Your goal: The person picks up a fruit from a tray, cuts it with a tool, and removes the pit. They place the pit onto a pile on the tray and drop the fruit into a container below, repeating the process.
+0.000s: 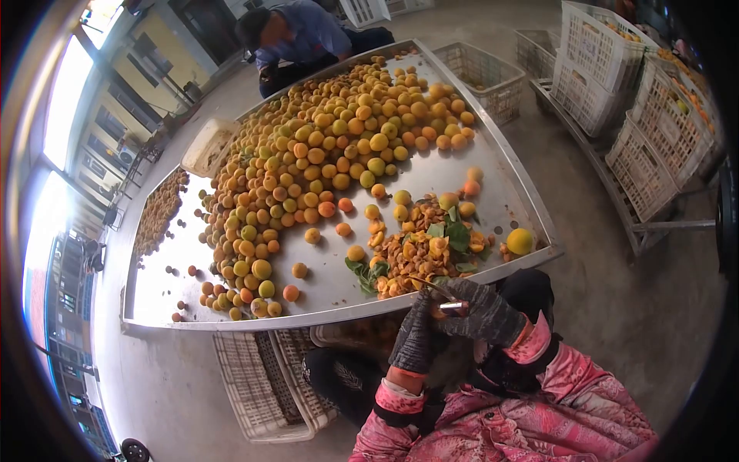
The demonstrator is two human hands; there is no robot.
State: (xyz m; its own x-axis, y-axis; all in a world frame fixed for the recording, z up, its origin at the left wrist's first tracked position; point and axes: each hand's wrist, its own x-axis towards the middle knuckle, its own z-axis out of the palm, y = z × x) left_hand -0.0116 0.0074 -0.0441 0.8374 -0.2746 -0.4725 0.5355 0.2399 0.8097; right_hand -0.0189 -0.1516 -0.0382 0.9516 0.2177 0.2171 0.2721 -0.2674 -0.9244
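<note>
Both hands wear dark grey knit gloves and meet at the near edge of the metal table (323,316). My right hand (486,312) is closed round a small tool (453,308) with a reddish handle and a thin curved metal end. My left hand (416,335) is closed beside it, its fingertips close to the tool; what they pinch is hidden. Just beyond the hands lies a pile of cut fruit pieces (408,262) with green leaves (459,236). A large heap of whole orange-yellow fruit (308,154) covers the middle and far part of the table.
A co-worker (308,31) in blue leans at the table's far edge. White crates (265,385) stand beneath the near edge, another crate (485,81) stands beyond the right edge, and stacked crates (662,138) rest on a cart (616,208). A larger yellow fruit (519,242) lies near the right corner.
</note>
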